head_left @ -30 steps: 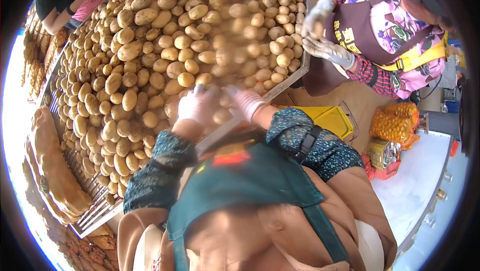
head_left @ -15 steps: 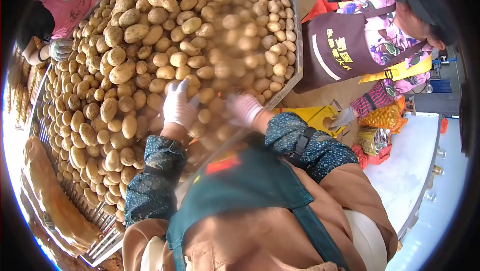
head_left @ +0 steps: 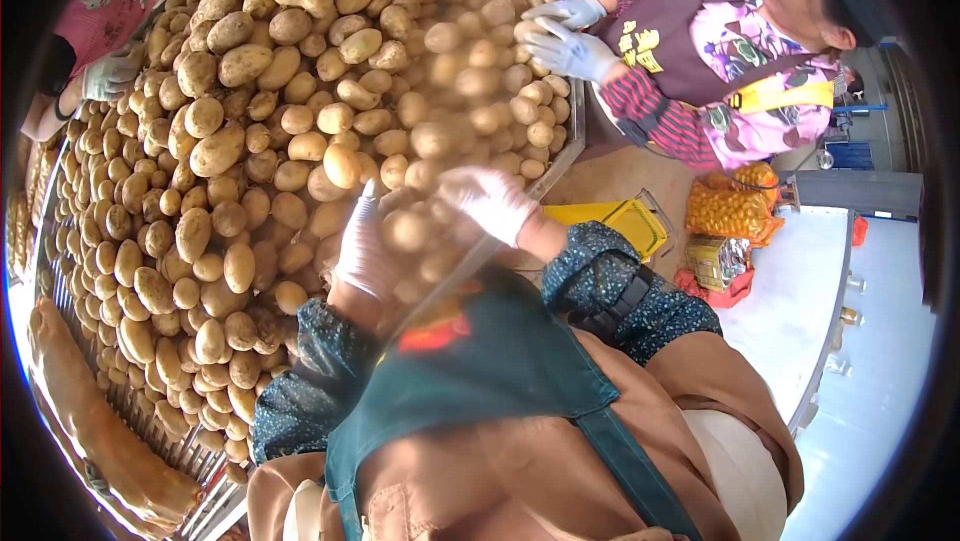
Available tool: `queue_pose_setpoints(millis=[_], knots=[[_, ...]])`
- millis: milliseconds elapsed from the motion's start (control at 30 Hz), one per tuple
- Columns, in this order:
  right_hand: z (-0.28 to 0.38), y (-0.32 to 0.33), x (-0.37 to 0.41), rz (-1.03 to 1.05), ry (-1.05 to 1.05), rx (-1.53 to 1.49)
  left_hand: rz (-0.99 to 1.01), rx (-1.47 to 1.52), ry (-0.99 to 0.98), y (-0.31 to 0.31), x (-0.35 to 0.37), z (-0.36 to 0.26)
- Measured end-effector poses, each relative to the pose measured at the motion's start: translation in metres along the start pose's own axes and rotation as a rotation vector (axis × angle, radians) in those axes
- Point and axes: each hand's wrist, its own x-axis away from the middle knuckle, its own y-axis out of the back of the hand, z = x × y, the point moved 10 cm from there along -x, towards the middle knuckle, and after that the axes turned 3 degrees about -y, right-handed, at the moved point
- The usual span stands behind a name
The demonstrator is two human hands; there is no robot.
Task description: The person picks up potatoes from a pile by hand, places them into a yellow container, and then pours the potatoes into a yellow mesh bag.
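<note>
Both my hands wear whitish gloves at the near edge of a large heap of potatoes (head_left: pixel 240 146). My left hand (head_left: pixel 362 251) is turned on its side with a finger stretched out, just below a pale potato (head_left: pixel 342 167); no potato shows in its grip. To its right, my right hand (head_left: pixel 488 203) is held palm down with its fingers reaching left over the heap, apart and holding nothing that I can see. Blurred potatoes (head_left: pixel 406 231) lie between the two hands. A smear on the view hides detail around there.
A metal-edged sorting table (head_left: pixel 560 163) holds the heap. A co-worker (head_left: pixel 690 61) across the right side has both gloved hands on potatoes; another person's gloved hand (head_left: pixel 110 74) is at upper left. A yellow crate (head_left: pixel 610 224) and a net bag (head_left: pixel 735 209) stand at right.
My left hand has turned sideways and its spread fingers have come together somewhat. My right hand has lifted slightly. The co-worker at right has brought both hands onto the potatoes.
</note>
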Motion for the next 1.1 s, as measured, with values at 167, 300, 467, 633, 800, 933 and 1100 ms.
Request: queue_pose_setpoints(millis=[167,300,467,633,800,933,1100], knots=[[-0.057,0.058,-0.033,-0.171,-0.478,0.942,-0.070,0.076,-0.008,0.010,0.001,-0.005],[-0.068,0.046,-0.051,-0.202,-0.662,0.888,0.023,-0.057,-0.103,0.025,-0.011,-0.014],[-0.091,0.055,-0.051,-0.128,-0.559,0.438,-0.025,0.007,-0.072,0.029,-0.017,-0.010],[-0.116,0.035,-0.047,0.000,-0.748,0.043,-0.095,-0.108,-0.089,0.025,-0.014,-0.004],[-0.077,0.031,-0.056,0.061,-0.587,0.606,-0.094,-0.064,-0.059,0.011,-0.006,-0.005],[-0.046,0.026,-0.026,-0.011,-0.478,0.101,0.006,-0.036,-0.034,-0.006,0.017,-0.005],[0.050,-0.038,0.005,0.359,0.127,0.235,0.361,-0.083,0.012,-0.027,0.029,0.001]])
